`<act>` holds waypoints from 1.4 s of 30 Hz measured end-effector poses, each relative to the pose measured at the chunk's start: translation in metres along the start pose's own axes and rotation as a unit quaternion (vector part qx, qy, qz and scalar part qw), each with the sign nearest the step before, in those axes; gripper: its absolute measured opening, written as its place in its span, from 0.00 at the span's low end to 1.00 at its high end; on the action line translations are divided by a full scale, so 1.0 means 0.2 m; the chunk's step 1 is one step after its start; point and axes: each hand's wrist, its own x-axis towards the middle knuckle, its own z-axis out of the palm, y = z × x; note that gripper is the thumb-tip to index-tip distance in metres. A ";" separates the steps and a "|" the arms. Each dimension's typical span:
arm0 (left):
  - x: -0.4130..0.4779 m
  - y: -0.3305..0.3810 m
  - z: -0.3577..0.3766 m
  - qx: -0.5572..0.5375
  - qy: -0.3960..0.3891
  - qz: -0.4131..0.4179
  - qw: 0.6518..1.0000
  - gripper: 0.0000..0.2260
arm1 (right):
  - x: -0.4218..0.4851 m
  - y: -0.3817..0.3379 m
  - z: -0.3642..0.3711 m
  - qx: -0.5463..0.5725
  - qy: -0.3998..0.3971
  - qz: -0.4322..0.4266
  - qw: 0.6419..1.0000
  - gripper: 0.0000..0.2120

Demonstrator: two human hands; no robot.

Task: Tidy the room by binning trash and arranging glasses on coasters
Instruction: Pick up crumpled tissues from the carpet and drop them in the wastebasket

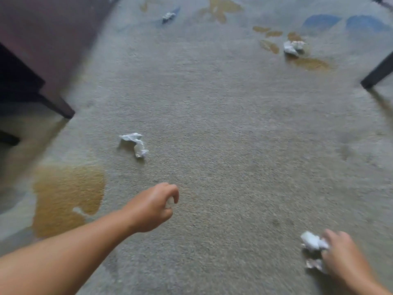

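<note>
Crumpled white paper scraps lie on a grey carpet. One scrap (135,143) lies ahead of my left hand (152,206), which is curled shut around a small white wad barely showing between the fingers. My right hand (342,254) at the lower right grips a bunch of crumpled paper (312,243). Another paper ball (293,47) lies far right, and a smaller scrap (168,16) lies at the far top. No glasses, coasters or bin are in view.
A dark furniture leg (57,105) stands at the left under a brown piece of furniture. Another dark leg (377,74) slants in at the right edge. The carpet (212,124) has yellow and blue leaf patterns.
</note>
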 end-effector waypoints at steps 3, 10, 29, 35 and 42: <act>0.00 -0.15 -0.06 -0.003 0.020 -0.051 0.999 0.08 | -0.01 -0.25 -0.03 0.073 0.040 -0.067 0.994 0.06; -0.01 -0.37 -0.11 -0.006 0.037 -0.103 0.994 0.12 | -0.01 -0.35 -0.15 0.126 0.060 -0.132 0.981 0.12; 0.09 -0.06 -0.03 -0.001 0.022 -0.059 0.998 0.09 | -0.07 -0.14 0.00 0.013 0.029 -0.050 0.998 0.13; 0.06 -0.05 -0.06 0.001 0.037 -0.046 0.998 0.08 | -0.12 -0.43 0.06 -0.006 -0.036 -0.195 0.980 0.24; -0.01 -0.12 -0.15 -0.025 0.040 -0.063 0.997 0.08 | -0.19 -0.68 -0.02 -0.019 -0.014 -0.248 0.968 0.03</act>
